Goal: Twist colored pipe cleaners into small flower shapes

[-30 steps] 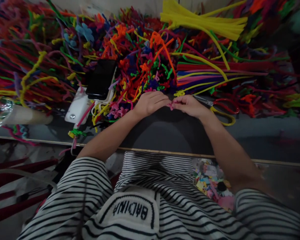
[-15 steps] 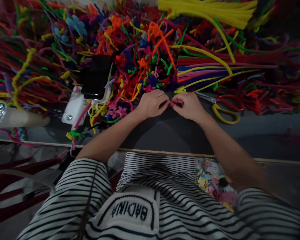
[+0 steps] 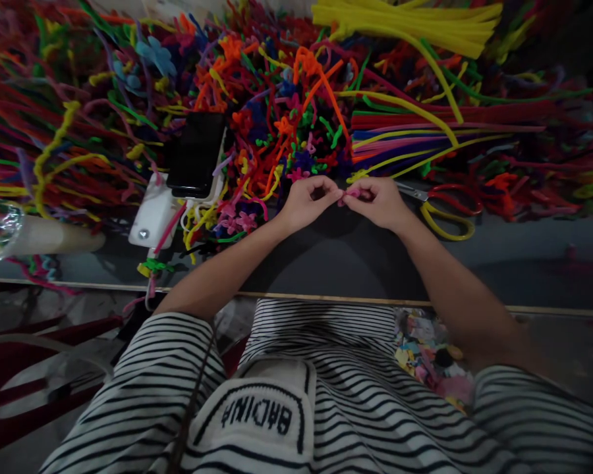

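Note:
My left hand (image 3: pixel 309 203) and my right hand (image 3: pixel 378 203) meet fingertip to fingertip above the dark tabletop (image 3: pixel 336 263). Pinched between them is a small pink pipe cleaner piece (image 3: pixel 354 193), mostly hidden by the fingers, so its shape is unclear. Both hands are closed, with thumbs and index fingers pressed together. Scissors (image 3: pixel 437 197) with one red and one yellow handle lie just right of my right hand, their blades partly behind it. A yellow pipe cleaner bit (image 3: pixel 358 175) lies just beyond my right fingers.
Tangled coloured pipe cleaners (image 3: pixel 271 131) cover the far side, with a yellow bundle (image 3: pixel 410 23) on top. At left are a black phone (image 3: pixel 197 155), a white power bank (image 3: pixel 153 214) with a cable, and a lidded cup (image 3: pixel 54 234). The table's front edge (image 3: pixel 326 299) runs before my body.
Both hands have shifted slightly, and my fingers have changed their pinch, so more of the pink piece shows. The camera view has moved a little; the surrounding things lie as before.

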`<state>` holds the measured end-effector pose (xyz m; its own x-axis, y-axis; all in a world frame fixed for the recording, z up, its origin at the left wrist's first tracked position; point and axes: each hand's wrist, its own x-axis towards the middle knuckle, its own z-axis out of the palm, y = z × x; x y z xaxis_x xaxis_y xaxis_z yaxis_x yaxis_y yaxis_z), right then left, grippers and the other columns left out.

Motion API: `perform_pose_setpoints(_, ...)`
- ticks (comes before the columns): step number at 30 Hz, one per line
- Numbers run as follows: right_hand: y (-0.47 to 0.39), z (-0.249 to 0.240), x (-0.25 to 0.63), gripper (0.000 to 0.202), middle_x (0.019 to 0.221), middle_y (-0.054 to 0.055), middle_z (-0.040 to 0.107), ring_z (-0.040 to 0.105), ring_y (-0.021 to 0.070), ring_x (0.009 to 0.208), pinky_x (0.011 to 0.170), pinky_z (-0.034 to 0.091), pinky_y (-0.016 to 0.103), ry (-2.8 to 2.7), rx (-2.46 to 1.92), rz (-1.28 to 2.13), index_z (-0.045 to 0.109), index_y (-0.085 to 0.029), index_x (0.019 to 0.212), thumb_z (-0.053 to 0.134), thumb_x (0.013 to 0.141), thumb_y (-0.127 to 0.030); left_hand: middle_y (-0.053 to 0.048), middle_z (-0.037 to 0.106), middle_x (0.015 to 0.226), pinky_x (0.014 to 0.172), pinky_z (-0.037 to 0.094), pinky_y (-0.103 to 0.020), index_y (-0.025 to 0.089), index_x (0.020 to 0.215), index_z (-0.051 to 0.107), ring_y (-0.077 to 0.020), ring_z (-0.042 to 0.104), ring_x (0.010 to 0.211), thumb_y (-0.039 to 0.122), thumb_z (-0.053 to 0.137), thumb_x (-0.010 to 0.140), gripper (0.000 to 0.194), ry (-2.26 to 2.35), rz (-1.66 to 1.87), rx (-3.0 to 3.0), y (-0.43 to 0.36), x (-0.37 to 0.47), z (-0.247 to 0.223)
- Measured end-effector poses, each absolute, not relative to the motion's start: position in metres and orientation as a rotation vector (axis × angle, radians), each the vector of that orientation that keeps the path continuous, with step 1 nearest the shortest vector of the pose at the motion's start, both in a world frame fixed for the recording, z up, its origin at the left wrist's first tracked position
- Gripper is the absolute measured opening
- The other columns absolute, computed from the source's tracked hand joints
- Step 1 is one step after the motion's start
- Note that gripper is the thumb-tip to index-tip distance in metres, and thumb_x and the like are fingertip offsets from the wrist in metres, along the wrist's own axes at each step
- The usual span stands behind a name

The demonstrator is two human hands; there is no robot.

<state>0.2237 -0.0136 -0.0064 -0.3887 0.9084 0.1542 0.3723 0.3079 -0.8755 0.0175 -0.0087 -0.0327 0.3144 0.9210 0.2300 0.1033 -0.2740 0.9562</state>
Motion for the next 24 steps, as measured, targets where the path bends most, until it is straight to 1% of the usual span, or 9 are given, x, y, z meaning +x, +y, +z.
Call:
perform_pose_setpoints(2, -0.01, -0.009, 0.225, 0.024, 0.06, -0.004, 0.046, 0.031, 0.0098, 0.057, 0.058, 0.027, 0.03, -1.84, -1.094, 1.142, 0.072, -0.019, 0.075, 0.077, 0.08, -0.041, -0.003, 0.07, 0.073, 0.064, 0.046, -0.024, 0.016, 0.078, 0.07, -0.0096, 0.059, 0.066, 0.073, 0.076, 0.084, 0.058, 0.866, 1.041, 1.561, -0.008, 0.018, -0.03)
perform_pose_setpoints(3, -0.01, -0.01, 0.224, 0.027, 0.061, -0.004, 0.047, 0.032, 0.0094, 0.057, 0.058, 0.027, 0.03, -1.808, -1.085, 1.175, 0.072, -0.018, 0.074, 0.079, 0.079, -0.044, -0.003, 0.07, 0.073, 0.064, 0.046, -0.024, 0.016, 0.077, 0.07, -0.0096, 0.059, 0.066, 0.075, 0.076, 0.082, 0.059, 0.844, 1.01, 1.514, -0.007, 0.018, -0.028)
perform_pose_setpoints(7, -0.01, -0.013, 0.216, 0.04, 0.064, -0.002, 0.052, 0.037, 0.0094, 0.059, 0.057, 0.028, 0.029, -1.695, -1.108, 1.247, 0.067, -0.019, 0.071, 0.084, 0.075, -0.055, -0.001, 0.07, 0.076, 0.063, 0.045, -0.023, 0.018, 0.08, 0.07, -0.0087, 0.058, 0.068, 0.07, 0.085, 0.077, 0.054, 0.804, 0.937, 1.308, -0.006, 0.017, -0.024)
perform_pose_setpoints(10, -0.011, -0.012, 0.212, 0.045, 0.061, -0.003, 0.048, 0.035, 0.0097, 0.059, 0.055, 0.026, 0.028, -1.642, -1.147, 1.271, 0.066, -0.02, 0.073, 0.083, 0.075, -0.062, -0.001, 0.07, 0.08, 0.065, 0.048, -0.023, 0.019, 0.083, 0.07, -0.009, 0.06, 0.07, 0.067, 0.087, 0.076, 0.051, 0.79, 0.901, 1.228, -0.004, 0.015, -0.025)
perform_pose_setpoints(15, -0.01, -0.012, 0.212, 0.051, 0.058, -0.005, 0.044, 0.031, 0.0084, 0.055, 0.053, 0.021, 0.028, -1.62, -1.11, 1.286, 0.066, -0.02, 0.071, 0.085, 0.069, -0.067, -0.002, 0.069, 0.081, 0.064, 0.048, -0.024, 0.02, 0.088, 0.067, -0.0093, 0.058, 0.068, 0.067, 0.076, 0.088, 0.048, 0.784, 0.88, 1.3, -0.001, 0.015, -0.034)
perform_pose_setpoints(18, -0.008, -0.015, 0.212, 0.048, 0.058, -0.005, 0.043, 0.03, 0.008, 0.056, 0.054, 0.021, 0.028, -1.621, -1.124, 1.272, 0.067, -0.019, 0.072, 0.086, 0.072, -0.063, -0.002, 0.069, 0.083, 0.063, 0.05, -0.025, 0.021, 0.095, 0.065, -0.0105, 0.06, 0.067, 0.066, 0.058, 0.101, 0.046, 0.87, 0.959, 1.455, -0.002, 0.019, -0.042)
perform_pose_setpoints(20, -0.006, -0.017, 0.212, 0.045, 0.058, -0.005, 0.043, 0.03, 0.0079, 0.056, 0.054, 0.021, 0.028, -1.597, -1.151, 1.249, 0.067, -0.019, 0.073, 0.085, 0.075, -0.06, -0.004, 0.072, 0.088, 0.066, 0.052, -0.026, 0.021, 0.105, 0.066, -0.0113, 0.063, 0.068, 0.063, 0.048, 0.106, 0.045, 0.979, 1.053, 1.627, -0.004, 0.02, -0.046)
perform_pose_setpoints(22, -0.004, -0.018, 0.213, 0.042, 0.058, -0.005, 0.043, 0.03, 0.0075, 0.056, 0.053, 0.021, 0.027, -1.569, -1.165, 1.264, 0.067, -0.019, 0.073, 0.085, 0.077, -0.057, -0.006, 0.076, 0.101, 0.075, 0.057, -0.028, 0.02, 0.116, 0.068, -0.0132, 0.069, 0.079, 0.056, 0.047, 0.109, 0.043, 1.093, 1.121, 1.858, -0.007, 0.02, -0.045)
perform_pose_setpoints(24, -0.003, -0.016, 0.216, 0.04, 0.057, -0.006, 0.041, 0.03, 0.007, 0.055, 0.051, 0.02, 0.027, -1.563, -1.164, 1.341, 0.067, -0.019, 0.072, 0.086, 0.076, -0.053, -0.009, 0.078, 0.114, 0.089, 0.058, -0.03, 0.019, 0.124, 0.07, -0.0164, 0.074, 0.097, 0.049, 0.047, 0.11, 0.04, 1.18, 1.14, 2.106, -0.01, 0.016, -0.042)
